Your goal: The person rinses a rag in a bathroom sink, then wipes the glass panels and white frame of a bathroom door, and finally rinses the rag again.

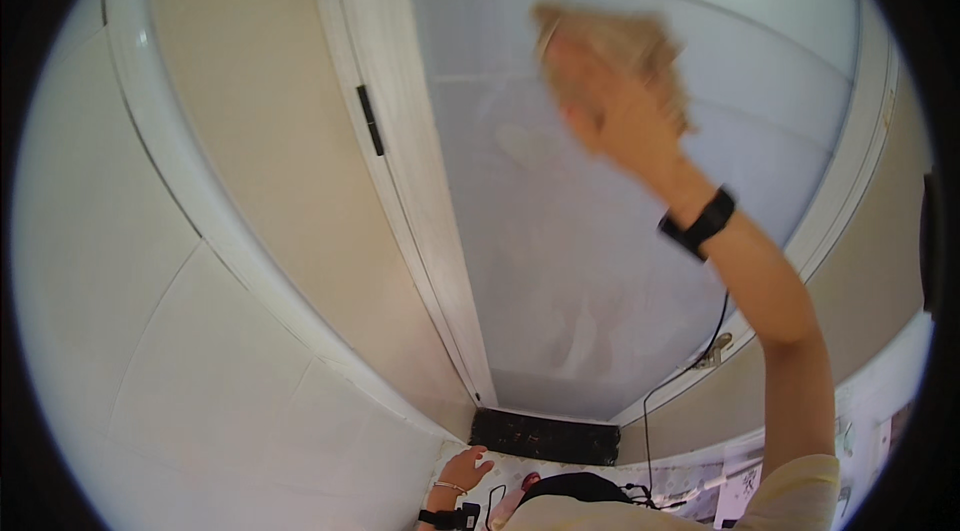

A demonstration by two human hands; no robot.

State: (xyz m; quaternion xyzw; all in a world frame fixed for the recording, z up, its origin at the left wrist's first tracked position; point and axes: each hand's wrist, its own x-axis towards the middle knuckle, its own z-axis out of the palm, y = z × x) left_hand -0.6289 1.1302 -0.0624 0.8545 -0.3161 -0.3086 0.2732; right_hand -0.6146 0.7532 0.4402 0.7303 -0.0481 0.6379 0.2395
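Note:
My right hand (611, 107), blurred, is raised with a brown cloth (630, 39) bunched under its palm and fingers. It lies over the upper part of a frosted glass door panel (540, 261); whether the cloth touches the glass at every point I cannot tell. A black band with a small device (697, 223) circles that wrist. Low in the view, my left hand (466, 469) hangs beside my body, fingers slightly apart and holding nothing. It wears a thin bracelet (450, 487) and a black wrist strap (450, 517). Faint reflections show in the glass.
A pale door frame (420, 178) with black hinges (370, 120) borders the glass on the left. The door handle (716, 351) is at lower right, near a dangling black cable (684, 372). Below lies a dark threshold (544, 437). White wall tiles (225, 351) fill the left side.

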